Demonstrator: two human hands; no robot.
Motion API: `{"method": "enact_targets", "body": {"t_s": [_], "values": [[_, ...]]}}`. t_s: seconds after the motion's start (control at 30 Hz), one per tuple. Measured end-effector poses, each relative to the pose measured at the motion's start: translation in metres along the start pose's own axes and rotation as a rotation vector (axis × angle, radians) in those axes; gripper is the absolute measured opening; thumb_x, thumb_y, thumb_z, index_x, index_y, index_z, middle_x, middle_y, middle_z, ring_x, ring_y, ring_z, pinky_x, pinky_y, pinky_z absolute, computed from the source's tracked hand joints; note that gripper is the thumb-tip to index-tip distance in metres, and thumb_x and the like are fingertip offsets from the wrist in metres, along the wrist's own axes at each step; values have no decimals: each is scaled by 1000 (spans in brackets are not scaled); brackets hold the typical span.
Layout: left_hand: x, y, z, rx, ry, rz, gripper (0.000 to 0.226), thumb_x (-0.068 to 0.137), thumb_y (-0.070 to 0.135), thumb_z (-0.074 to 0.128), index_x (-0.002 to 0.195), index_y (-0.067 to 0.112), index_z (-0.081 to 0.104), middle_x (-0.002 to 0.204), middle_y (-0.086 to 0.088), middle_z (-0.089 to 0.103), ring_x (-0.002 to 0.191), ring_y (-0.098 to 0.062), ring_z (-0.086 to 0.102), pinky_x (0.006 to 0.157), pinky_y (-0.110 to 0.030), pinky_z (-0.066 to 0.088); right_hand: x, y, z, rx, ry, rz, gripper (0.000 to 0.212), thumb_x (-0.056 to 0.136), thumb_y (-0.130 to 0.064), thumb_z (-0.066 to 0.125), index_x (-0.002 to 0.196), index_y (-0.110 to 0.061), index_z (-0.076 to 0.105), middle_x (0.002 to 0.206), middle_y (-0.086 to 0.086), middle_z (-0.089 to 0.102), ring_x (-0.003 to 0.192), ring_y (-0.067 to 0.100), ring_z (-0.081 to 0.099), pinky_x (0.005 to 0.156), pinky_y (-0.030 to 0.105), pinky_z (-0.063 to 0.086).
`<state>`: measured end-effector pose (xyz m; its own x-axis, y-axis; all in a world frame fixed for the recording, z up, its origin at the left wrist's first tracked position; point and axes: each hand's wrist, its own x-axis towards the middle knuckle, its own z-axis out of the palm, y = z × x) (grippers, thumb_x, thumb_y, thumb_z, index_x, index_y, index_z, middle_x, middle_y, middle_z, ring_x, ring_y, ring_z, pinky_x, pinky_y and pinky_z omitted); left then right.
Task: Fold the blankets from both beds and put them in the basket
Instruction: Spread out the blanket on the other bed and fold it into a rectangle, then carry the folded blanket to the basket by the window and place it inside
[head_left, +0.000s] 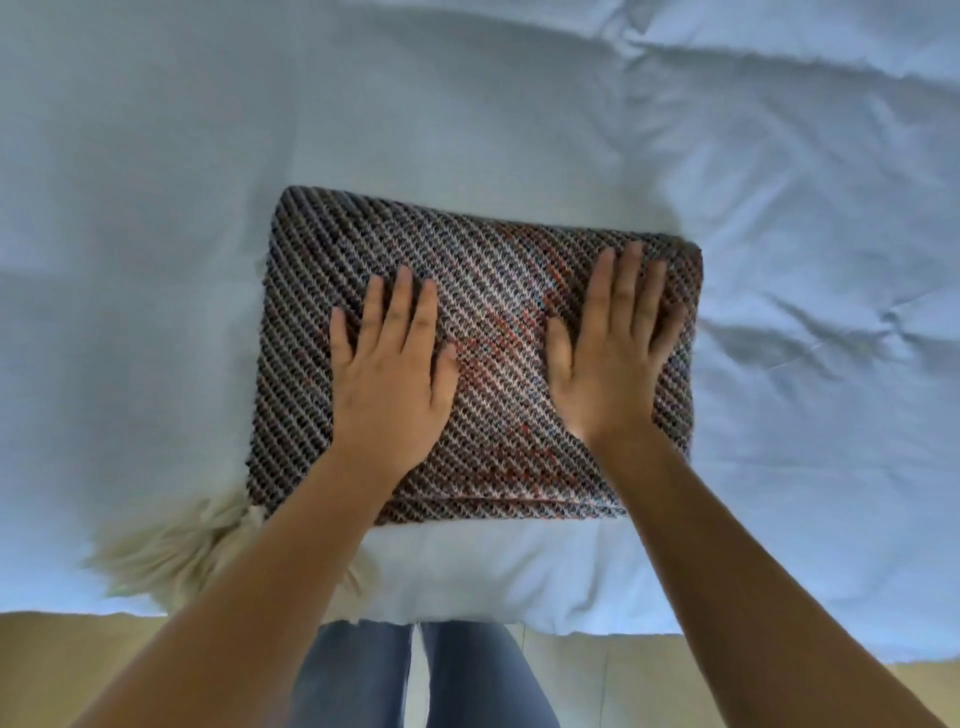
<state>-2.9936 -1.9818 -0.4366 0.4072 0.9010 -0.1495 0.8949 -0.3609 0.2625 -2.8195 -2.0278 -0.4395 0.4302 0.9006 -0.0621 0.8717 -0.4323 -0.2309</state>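
Note:
A woven blanket (498, 291) with dark, white and reddish diagonal stripes lies folded into a thick rectangle on the bed. My left hand (392, 374) rests flat on its left half with straight fingers. On the right half, my right hand (613, 353) presses down flat, its fingers spread and reaching toward the folded right edge. Cream fringe (166, 551) from the blanket sticks out at the lower left corner. No basket is in view.
The bed (156, 208) is covered by a pale blue-white sheet with wrinkles at the right and far side. Its near edge runs across the bottom, with tan floor (47, 670) below. My legs in jeans (358, 675) stand against the bed edge.

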Motion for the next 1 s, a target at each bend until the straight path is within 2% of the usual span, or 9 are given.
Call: {"method": "enact_targets", "body": {"t_s": [0.1,0.2,0.33,0.5,0.6,0.7,0.77,0.87,1.0], "values": [[-2,-28,-4,-13,-53,27,63,92,44,16,147,14,18,154,-11,18,142,-29,13,112,-44,0,-32,-59,15,82,-130,-258,62,94,-44,25,146,-16,5,151,1,-4,140,21,-6,112,51,-7],[-10,-57,0,-60,-105,-113,72,88,56,14,148,19,3,156,-12,3,144,-28,2,114,-42,-2,-35,-73,30,-16,-256,-246,62,93,-50,15,146,-24,0,151,-4,-9,139,17,-15,110,47,-16],[-8,-74,-5,-418,-126,-323,91,80,65,46,147,28,-2,156,-10,9,142,-24,12,113,-40,14,-21,-39,26,-88,-233,13,68,87,-63,11,146,-32,-3,157,0,-6,143,25,-11,108,49,-16],[13,-84,-20,-831,-206,-616,92,55,57,78,132,25,38,128,4,53,110,-14,52,90,-27,37,-4,-2,12,-74,-188,248,92,70,-86,24,146,-39,1,158,2,-1,144,31,-6,110,58,-6],[26,-89,-24,-1006,-355,-631,103,41,54,86,131,25,44,124,7,57,107,-12,56,92,-32,43,-1,10,4,29,-125,471,111,56,-90,40,144,-41,-6,158,4,3,142,34,5,108,60,11],[32,-84,-26,-1114,-453,-554,104,33,46,90,127,28,49,118,11,62,105,-10,60,94,-38,46,-3,24,-1,244,-135,742,128,47,-82,61,144,-36,-7,147,13,28,131,38,33,103,55,31],[29,-80,-24,-1157,-459,-524,99,35,39,90,126,26,51,119,8,63,108,-14,60,96,-43,45,-5,36,-6,455,-173,846,121,48,-70,73,143,-23,14,137,11,45,122,33,47,101,47,40],[19,-74,-23,-1193,-424,-549,91,40,32,88,123,19,55,118,3,64,108,-20,61,97,-48,45,-11,47,-19,762,-243,842,77,54,-49,83,116,-16,52,116,3,64,97,18,64,85,35,53],[12,-67,-39,-1133,-335,-474,80,42,32,88,117,20,60,111,5,68,101,-18,65,91,-46,49,-38,57,-39,854,-163,791,54,59,-41,83,103,-17,63,100,1,70,82,12,66,72,27,54]]}}
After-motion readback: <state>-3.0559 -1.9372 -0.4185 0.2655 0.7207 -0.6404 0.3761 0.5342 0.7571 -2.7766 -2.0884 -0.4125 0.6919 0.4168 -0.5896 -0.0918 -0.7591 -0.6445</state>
